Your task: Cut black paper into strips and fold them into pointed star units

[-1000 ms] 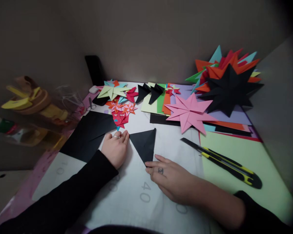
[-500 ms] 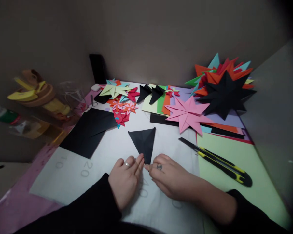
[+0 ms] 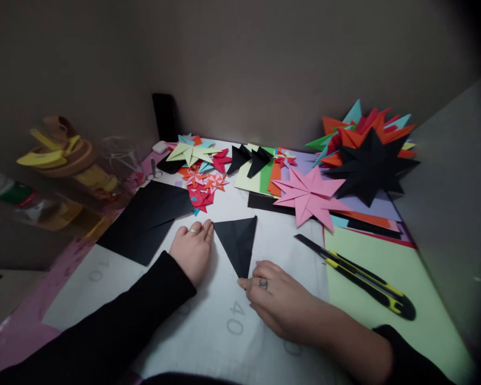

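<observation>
A folded black paper triangle (image 3: 239, 241) lies flat on the white numbered sheet (image 3: 208, 326), its narrow tip toward me. My right hand (image 3: 278, 294) pinches that near tip between thumb and fingers. At the far left corner of the triangle are the fingertips of my left hand (image 3: 192, 248), pressed together; the hand wears a ring. The underside of both hands is hidden.
Black paper squares (image 3: 144, 224) lie at left. Paper stars in several colours, a pink star (image 3: 310, 195) and a black star (image 3: 372, 167) stand behind. A yellow-black cutter (image 3: 361, 278), blade out, rests at right. A phone (image 3: 165, 117) leans on the wall; a bottle (image 3: 8, 190) is far left.
My left hand has moved away from the near tip, up and left to the triangle's far left corner. My right hand stays at the near tip. The view has shifted slightly.
</observation>
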